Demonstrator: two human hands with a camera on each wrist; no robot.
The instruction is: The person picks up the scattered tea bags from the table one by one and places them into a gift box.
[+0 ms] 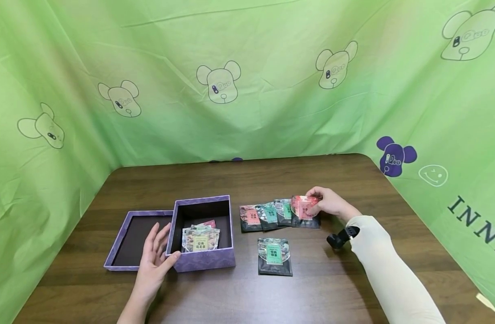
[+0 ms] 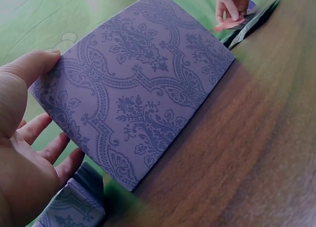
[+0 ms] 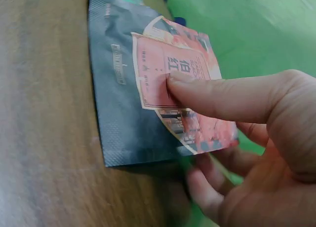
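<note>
My left hand (image 1: 152, 261) rests at the front left corner of an open purple patterned box (image 1: 204, 259), its thumb on the rim and its fingers loosely spread along the left side. Several tea sachets (image 1: 201, 239) lie inside that box. In the right wrist view my right hand (image 3: 261, 123) pinches a black and red tea sachet (image 3: 133, 113), thumb across its pink label. In the head view this sachet is at the right end of a row that also has a red sachet (image 1: 249, 220) and two green-labelled sachets (image 1: 267, 218). Another green-labelled sachet (image 1: 274, 258) lies alone in front.
The purple box lid (image 1: 116, 245) lies dark inside up on the wooden table (image 1: 182, 180), left of the box and partly behind my left hand. A black band with a device (image 1: 342, 237) is on my right wrist. Green printed cloth (image 1: 170, 135) surrounds the table's back and sides.
</note>
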